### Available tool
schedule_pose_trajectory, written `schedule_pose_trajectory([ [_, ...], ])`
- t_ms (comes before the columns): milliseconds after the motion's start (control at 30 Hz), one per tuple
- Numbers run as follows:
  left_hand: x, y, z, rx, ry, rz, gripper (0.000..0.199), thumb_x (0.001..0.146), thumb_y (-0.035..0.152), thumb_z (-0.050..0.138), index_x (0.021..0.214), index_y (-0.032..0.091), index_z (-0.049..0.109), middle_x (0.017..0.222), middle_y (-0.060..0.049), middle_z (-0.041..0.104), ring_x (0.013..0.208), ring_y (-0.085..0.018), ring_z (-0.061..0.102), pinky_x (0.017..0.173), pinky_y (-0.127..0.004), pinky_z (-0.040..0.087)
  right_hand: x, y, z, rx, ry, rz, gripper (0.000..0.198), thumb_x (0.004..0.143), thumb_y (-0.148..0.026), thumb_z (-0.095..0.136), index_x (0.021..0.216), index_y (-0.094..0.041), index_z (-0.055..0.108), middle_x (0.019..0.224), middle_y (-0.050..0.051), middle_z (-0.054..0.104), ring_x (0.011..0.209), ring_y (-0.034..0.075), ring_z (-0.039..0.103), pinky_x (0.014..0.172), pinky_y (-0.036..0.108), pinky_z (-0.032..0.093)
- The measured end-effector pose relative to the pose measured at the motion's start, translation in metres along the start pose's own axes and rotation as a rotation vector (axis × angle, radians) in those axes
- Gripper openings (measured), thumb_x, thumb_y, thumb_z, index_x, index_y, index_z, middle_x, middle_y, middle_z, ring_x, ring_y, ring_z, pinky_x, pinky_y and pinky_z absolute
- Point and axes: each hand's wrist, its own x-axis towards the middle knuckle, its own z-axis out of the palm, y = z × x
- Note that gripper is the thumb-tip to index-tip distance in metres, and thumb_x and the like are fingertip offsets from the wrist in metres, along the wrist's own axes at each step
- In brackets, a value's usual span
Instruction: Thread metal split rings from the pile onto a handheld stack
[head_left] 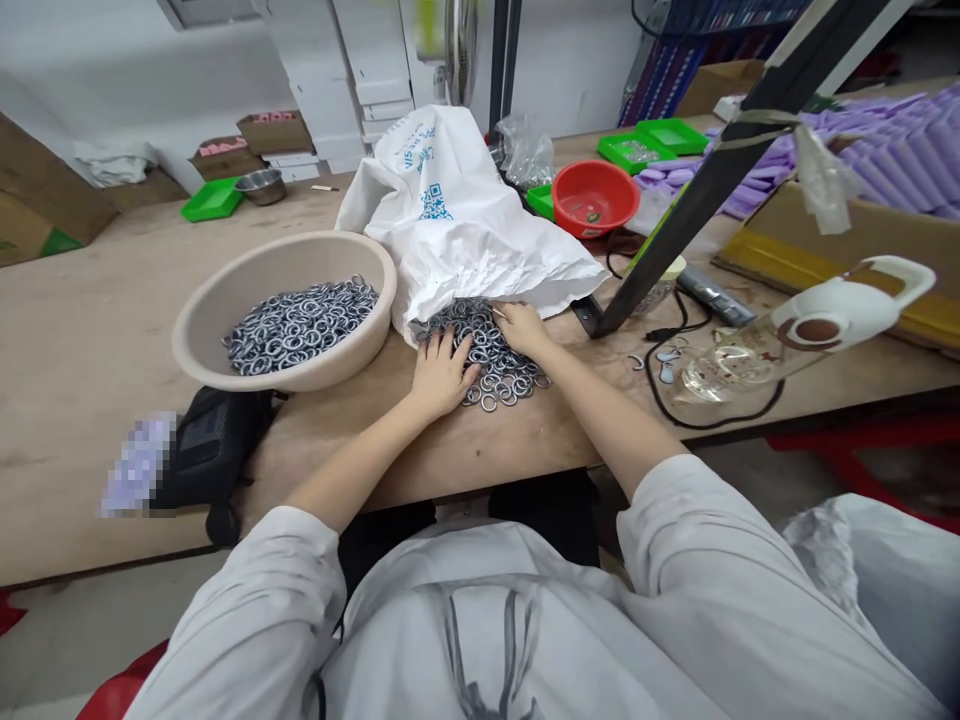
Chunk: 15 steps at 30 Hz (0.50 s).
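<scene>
A white woven sack with blue print lies on the table, and grey metal rings spill from its mouth toward me. My left hand rests on the left side of this pile with its fingers spread. At the right side of the mouth, my right hand is closed at the sack's lip; its fingertips are partly hidden. Left of the sack stands a beige basin holding many more of the same metal rings.
A black pouch lies near the front edge. To the right are a slanted dark metal post, a clear bottle and a black cable. Behind stand a red bowl, green trays and a carton of purple pieces.
</scene>
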Motion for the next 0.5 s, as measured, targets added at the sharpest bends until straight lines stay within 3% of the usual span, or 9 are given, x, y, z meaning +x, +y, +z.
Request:
schedule_pose_trajectory([
  [133, -0.022, -0.014, -0.011, -0.034, -0.008, 0.09, 0.056, 0.097, 0.045, 0.043, 0.148, 0.019, 0.046, 0.162, -0.018, 0.029, 0.147, -0.04, 0.026, 0.115, -0.055, 0.028, -0.015, 0.004, -0.005, 0.039, 0.009, -0.078, 0.046, 0.101, -0.024, 0.036, 0.142, -0.015, 0.054, 0.142, 0.012, 0.06, 0.128, 0.024, 0.055, 0.109, 0.035, 0.037],
  [200, -0.035, -0.023, -0.019, -0.084, 0.036, 0.127, 0.048, 0.097, 0.039, 0.046, 0.141, 0.018, 0.053, 0.156, -0.017, 0.039, 0.142, -0.036, 0.036, 0.112, -0.051, 0.034, -0.031, 0.006, -0.008, 0.053, 0.039, -0.112, 0.046, 0.1, -0.024, 0.038, 0.144, -0.016, 0.053, 0.147, 0.011, 0.055, 0.131, 0.025, 0.051, 0.11, 0.037, 0.037],
  [267, -0.048, -0.029, -0.024, -0.133, 0.055, 0.148, 0.037, 0.098, 0.035, 0.045, 0.125, 0.017, 0.064, 0.136, -0.016, 0.058, 0.124, -0.03, 0.053, 0.105, -0.045, 0.041, -0.052, 0.004, -0.01, 0.058, 0.114, -0.123, 0.047, 0.1, -0.024, 0.039, 0.144, -0.017, 0.053, 0.15, 0.013, 0.051, 0.133, 0.03, 0.048, 0.109, 0.044, 0.038],
  [333, -0.058, -0.031, -0.024, -0.144, 0.013, 0.167, 0.029, 0.097, 0.036, 0.049, 0.108, 0.018, 0.068, 0.114, -0.013, 0.066, 0.105, -0.027, 0.059, 0.094, -0.041, 0.046, -0.077, -0.003, -0.011, 0.047, 0.189, -0.105, 0.046, 0.099, -0.025, 0.04, 0.143, -0.019, 0.055, 0.148, 0.014, 0.051, 0.129, 0.034, 0.049, 0.104, 0.049, 0.041],
  [500, -0.063, -0.026, -0.012, -0.145, -0.075, 0.151, 0.018, 0.092, 0.032, 0.058, 0.101, 0.019, 0.067, 0.108, -0.011, 0.063, 0.101, -0.028, 0.057, 0.086, -0.039, 0.046, -0.127, -0.034, 0.004, 0.249, 0.254, -0.063, 0.035, 0.097, -0.026, 0.046, 0.124, -0.02, 0.067, 0.109, 0.012, 0.067, 0.097, 0.028, 0.061, 0.083, 0.039, 0.047],
])
